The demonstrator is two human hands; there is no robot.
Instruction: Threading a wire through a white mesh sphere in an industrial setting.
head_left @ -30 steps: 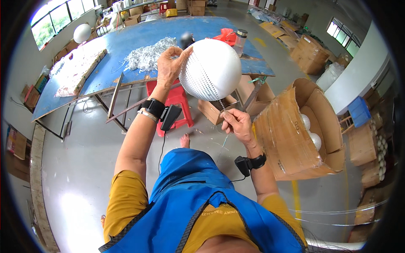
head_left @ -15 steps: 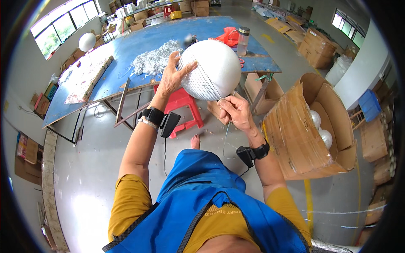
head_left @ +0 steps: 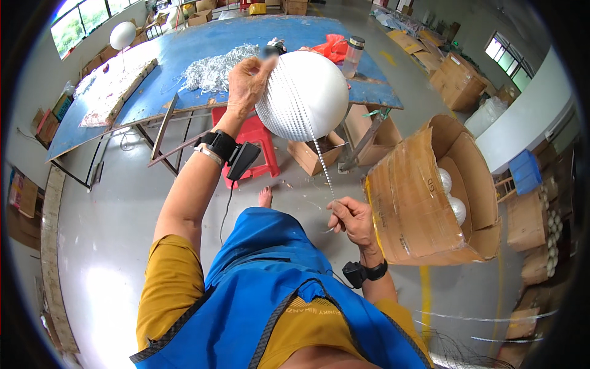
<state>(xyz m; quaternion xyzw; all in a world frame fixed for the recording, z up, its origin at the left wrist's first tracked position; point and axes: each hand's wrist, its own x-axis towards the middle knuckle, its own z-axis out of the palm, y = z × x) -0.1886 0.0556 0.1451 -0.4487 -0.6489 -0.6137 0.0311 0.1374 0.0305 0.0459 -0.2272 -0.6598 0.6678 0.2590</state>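
A large white ball (head_left: 322, 83) sits in front of me at the table's near edge. Rows of silver beaded trim (head_left: 284, 104) wrap its left side. My left hand (head_left: 247, 86) is closed at the ball's upper left edge, fingers bent against it. From the ball's underside a strand of the trim (head_left: 322, 161) runs down, taut, to my right hand (head_left: 355, 218). Thumb and fingertips of that hand pinch the strand, and a short tail hangs out past them. What supports the ball from below is hidden.
On the blue table (head_left: 203, 37) lie a silver strand heap (head_left: 215, 71), a red plastic bag (head_left: 332, 48) and a bottle (head_left: 353, 56). A red stool (head_left: 255, 147) stands beneath. At right, an open carton (head_left: 424, 197) holds white balls. Another ball (head_left: 123, 35) stands far left.
My right hand has moved down and away from the ball, drawing the strand out straight. My left hand has shifted up along the ball's left edge, its fingers closer together.
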